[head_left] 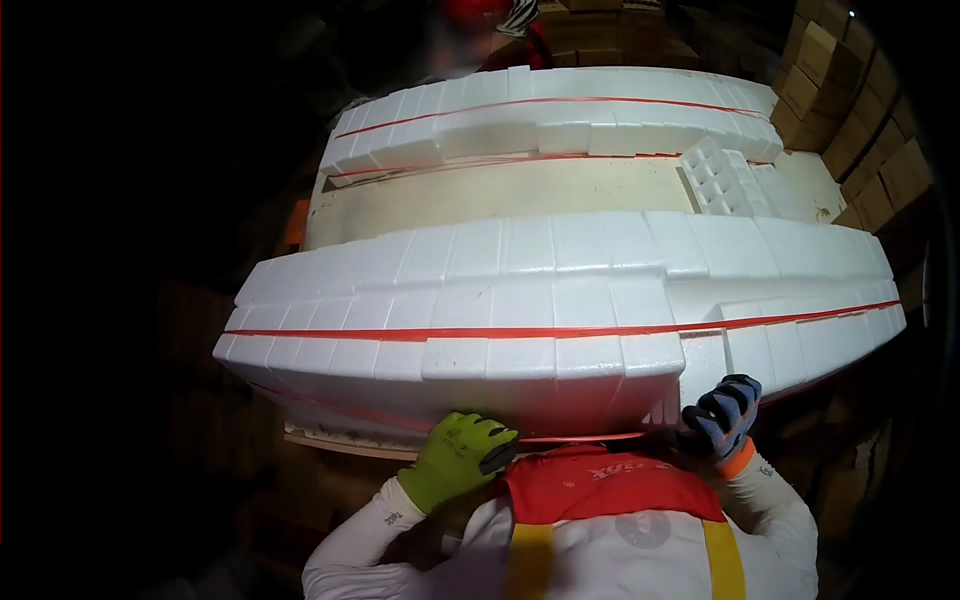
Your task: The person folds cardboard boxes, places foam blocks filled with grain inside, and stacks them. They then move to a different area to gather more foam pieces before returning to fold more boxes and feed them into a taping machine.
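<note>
A row of white foam blocks (pixel 560 300) lies packed side by side across the near half of the table in front of me. A red strap (pixel 560 332) runs along its length, and a lower stretch of red strap (pixel 585 439) crosses the near side just in front of my body. My left hand (pixel 458 452), in a green glove, is closed at the left end of that lower strap, against the foam's near face. My right hand (pixel 724 415), in a blue and black glove, is curled closed beside a gap in the row; what its fingers hold is hidden.
Behind lies a second strapped row of white foam blocks (pixel 490 110), across a pale board (pixel 480 200). A foam piece with hollows (pixel 718 180) stands on the board. Cardboard boxes (pixel 820 70) are stacked at the right. Another person (pixel 480 25) is at the far side.
</note>
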Demonstrator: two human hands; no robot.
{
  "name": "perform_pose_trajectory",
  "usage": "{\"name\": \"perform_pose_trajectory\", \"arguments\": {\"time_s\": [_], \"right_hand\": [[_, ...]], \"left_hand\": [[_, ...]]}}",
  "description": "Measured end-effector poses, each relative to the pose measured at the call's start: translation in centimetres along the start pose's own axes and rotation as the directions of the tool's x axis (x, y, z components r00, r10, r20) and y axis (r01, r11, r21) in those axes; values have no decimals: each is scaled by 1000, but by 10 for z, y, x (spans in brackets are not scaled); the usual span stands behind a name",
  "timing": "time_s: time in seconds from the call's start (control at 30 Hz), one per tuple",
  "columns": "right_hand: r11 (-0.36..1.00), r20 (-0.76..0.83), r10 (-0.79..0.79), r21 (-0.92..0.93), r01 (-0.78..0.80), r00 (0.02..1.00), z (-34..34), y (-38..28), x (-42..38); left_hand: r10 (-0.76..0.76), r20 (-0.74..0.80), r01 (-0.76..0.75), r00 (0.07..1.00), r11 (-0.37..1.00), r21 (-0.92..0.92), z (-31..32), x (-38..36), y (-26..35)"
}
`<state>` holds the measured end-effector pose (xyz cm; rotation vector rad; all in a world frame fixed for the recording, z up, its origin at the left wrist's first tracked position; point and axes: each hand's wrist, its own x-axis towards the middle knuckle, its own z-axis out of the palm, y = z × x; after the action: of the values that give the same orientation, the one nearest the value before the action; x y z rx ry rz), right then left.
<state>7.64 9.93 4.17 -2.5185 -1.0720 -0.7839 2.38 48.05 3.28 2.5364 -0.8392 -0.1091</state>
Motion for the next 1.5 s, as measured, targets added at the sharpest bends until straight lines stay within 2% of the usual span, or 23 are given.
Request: {"name": "perform_pose_trajectory", "arguments": {"time_s": [0.07,0.13,0.2,0.27,0.33,0.4,0.47,0.53,0.6,0.67,0.73,0.8,0.83,0.87,0.9,0.97,1.13,1.17,1.27,1.3,1.33,1.47,1.5], "right_hand": [[998,0,-7,62,7,1000,-10,-14,3],[990,118,-116,95,105,986,-23,-24,-13],[980,199,-183,110,163,963,-37,-23,-6],[991,117,-113,90,103,987,-29,-30,-14],[993,188,-31,118,9,982,-35,-34,-3],[991,304,-59,131,19,951,-42,-29,-2],[992,345,-113,98,83,932,-50,-24,-2],[962,207,101,230,-149,973,-68,-26,13],[953,83,287,76,-293,954,-90,-12,44],[922,-37,386,62,-383,922,-88,10,73],[936,67,337,85,-342,939,-75,35,89],[933,208,358,-62,-353,910,-57,58,98],[948,334,317,-97,-302,888,-44,65,97],[960,451,281,-128,-250,847,-33,68,92],[958,534,288,-160,-240,795,-20,62,82],[956,638,291,-164,-244,712,-17,56,71],[944,626,314,-127,-304,714,-30,49,72],[943,621,318,-125,-310,716,-27,52,70],[938,658,318,-115,-326,682,-32,53,74],[938,674,313,-110,-329,669,-34,52,79],[944,669,318,-154,-293,672,-33,51,80],[926,700,377,-259,-276,607,-28,55,85],[913,760,402,-289,-289,510,-26,62,95]], "left_hand": [[206,64,-192,976,964,-182,-64,20,5],[61,50,-32,997,893,-450,-147,52,30],[35,-137,-110,990,801,-588,-179,105,1],[-116,-87,67,989,896,-440,-172,163,-41],[31,-109,-25,994,998,54,-125,212,-124],[-316,144,329,938,941,-74,-68,233,-178],[-251,337,326,907,927,-185,-76,243,-181],[-157,529,348,834,893,-284,-77,250,-190],[-62,739,470,671,806,-360,-61,243,-197],[-136,686,553,715,710,-436,-78,244,-168],[-214,703,655,678,611,-446,-97,239,-139],[-96,649,452,755,792,-409,-88,237,-145],[-61,696,500,716,741,-449,-81,240,-152],[161,565,133,809,886,-443,-64,233,-171],[-89,652,535,753,661,-527,-54,224,-171],[-230,764,783,603,354,-512,-40,222,-171],[-15,760,568,650,674,-472,-39,224,-172],[-5,707,470,708,750,-465,-45,223,-166],[79,660,356,747,791,-497,-45,225,-165],[-77,662,396,746,850,-348,-53,227,-159],[-102,575,401,812,813,-422,-67,229,-143],[-52,381,306,923,700,-645,-128,222,-80],[-48,356,294,933,671,-680,-134,219,-70]]}}
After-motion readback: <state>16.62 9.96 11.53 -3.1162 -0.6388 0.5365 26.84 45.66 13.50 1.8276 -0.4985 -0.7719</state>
